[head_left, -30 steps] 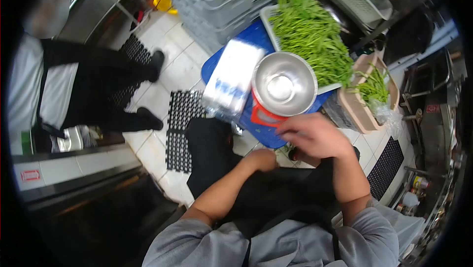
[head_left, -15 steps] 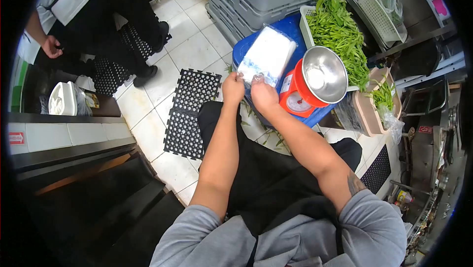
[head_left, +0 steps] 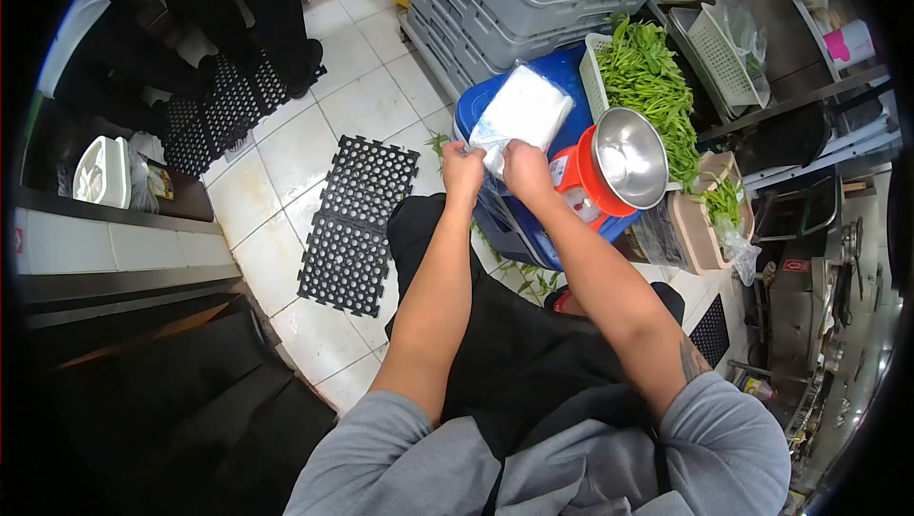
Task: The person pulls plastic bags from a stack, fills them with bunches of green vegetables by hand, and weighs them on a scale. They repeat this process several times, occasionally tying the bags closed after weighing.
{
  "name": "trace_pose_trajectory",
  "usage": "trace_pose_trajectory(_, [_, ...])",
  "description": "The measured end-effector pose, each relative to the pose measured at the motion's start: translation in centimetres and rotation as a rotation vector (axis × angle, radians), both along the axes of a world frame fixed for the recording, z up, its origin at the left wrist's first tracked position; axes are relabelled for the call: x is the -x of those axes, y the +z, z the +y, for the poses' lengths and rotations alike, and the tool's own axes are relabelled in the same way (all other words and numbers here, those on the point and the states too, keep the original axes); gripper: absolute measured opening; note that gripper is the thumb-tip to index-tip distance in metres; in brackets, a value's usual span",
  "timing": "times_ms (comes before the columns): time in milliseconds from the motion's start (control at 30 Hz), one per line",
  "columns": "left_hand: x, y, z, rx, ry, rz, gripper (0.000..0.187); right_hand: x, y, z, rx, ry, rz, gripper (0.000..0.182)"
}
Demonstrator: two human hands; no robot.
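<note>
A clear plastic bag holding a white stack [head_left: 526,109] lies on the blue lid [head_left: 486,95]. My left hand [head_left: 463,169] is closed on the near left edge of this bag, and my right hand [head_left: 523,169] pinches the same edge a little to the right. Right of my right hand, a red scale [head_left: 576,194] carries a steel bowl [head_left: 630,158]. Behind the bowl, leafy greens [head_left: 649,78] fill a white basket [head_left: 594,83].
Grey racks [head_left: 533,7] are stacked behind the blue lid. A beige bin [head_left: 700,230] with greens stands at the right. Black perforated mats [head_left: 357,221] lie on the tiled floor. Two people in dark trousers [head_left: 243,2] stand at the upper left.
My hands have pulled the bag's near edge into a tighter bunch. The view has shifted slightly, and the people at the upper left have changed position.
</note>
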State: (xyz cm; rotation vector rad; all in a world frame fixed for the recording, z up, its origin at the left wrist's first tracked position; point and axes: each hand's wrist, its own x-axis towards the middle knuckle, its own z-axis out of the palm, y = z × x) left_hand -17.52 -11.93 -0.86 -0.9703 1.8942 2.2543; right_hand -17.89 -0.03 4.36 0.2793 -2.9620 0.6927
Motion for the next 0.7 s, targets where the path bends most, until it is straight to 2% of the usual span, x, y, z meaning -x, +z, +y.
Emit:
trace_pose_trajectory(133, [-0.8, 1.8, 0.7, 0.091, -0.172, -0.078, 0.047, -0.7, 1.7, 0.0, 0.045, -0.01, -0.006, 0.022])
trace_pose_trajectory(233, [0.9, -4.7, 2.1, 0.402, -0.193, 0.075, 0.051, -2.9, 3.7, -0.8, 0.159, -0.038, 0.039, 0.018])
trace_pose_trajectory(267, [0.7, -4.2, 2.1, 0.513, -0.159, 0.072, 0.053, -3.8, 3.8, -0.6, 0.238, 0.018, 0.122, 0.014])
trace_pose_trajectory(400, [2.8, -6.1, 0.6, 0.684, -0.435, 0.073, 0.051, -10.3, 9.4, 0.3, 0.634, 0.091, 0.183, 0.004])
trace_pose_trajectory(467, [4.3, -6.9, 0.2, 0.757, -0.518, 0.136, 0.051, -12.8, 13.1, 2.2, 0.839, 0.065, 0.145, 0.008])
trace_pose_trajectory(500, [5.0, -7.1, -0.1, 0.791, -0.538, 0.157, 0.052, -13.9, 14.6, 3.2, 0.869, 0.04, 0.298, 0.011])
trace_pose_trajectory(533, [5.2, -7.2, -0.4, 0.826, -0.55, 0.171, 0.052, -15.3, 17.1, 5.0, 0.963, 0.005, 0.199, 0.014])
trace_pose_trajectory(600, [5.0, -6.7, -1.1, 0.914, -0.522, 0.182, 0.053, -17.4, 19.7, 8.7, 1.073, -0.081, 0.22, 0.022])
trace_pose_trajectory(700, [3.3, -5.1, -2.9, 1.068, -0.34, 0.229, 0.054, -21.0, 21.6, 14.2, 1.362, -0.201, 0.111, 0.026])
